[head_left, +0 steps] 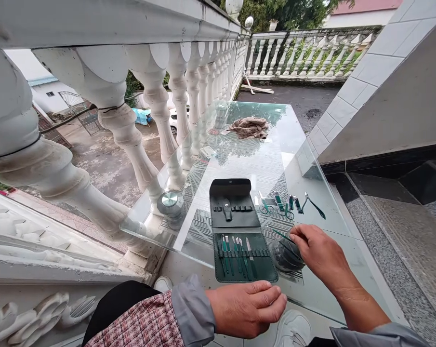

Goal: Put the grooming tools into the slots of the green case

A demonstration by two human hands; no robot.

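Observation:
A black manicure case (239,231) lies open on a glass table (311,159). Several green-handled tools (237,250) sit in its lower half. More green tools, scissors and nippers (286,205), lie loose on the glass to the right of the case. My right hand (321,253) pinches a thin green tool (281,235) just right of the case. My left hand (248,308) rests at the table's near edge below the case, fingers curled, nothing visible in it.
A white stone balustrade (160,101) runs along the table's left side. A round metal table mount (170,202) sits left of the case. A crumpled brown cloth (250,127) lies at the far end. A tiled wall and steps (384,96) stand to the right.

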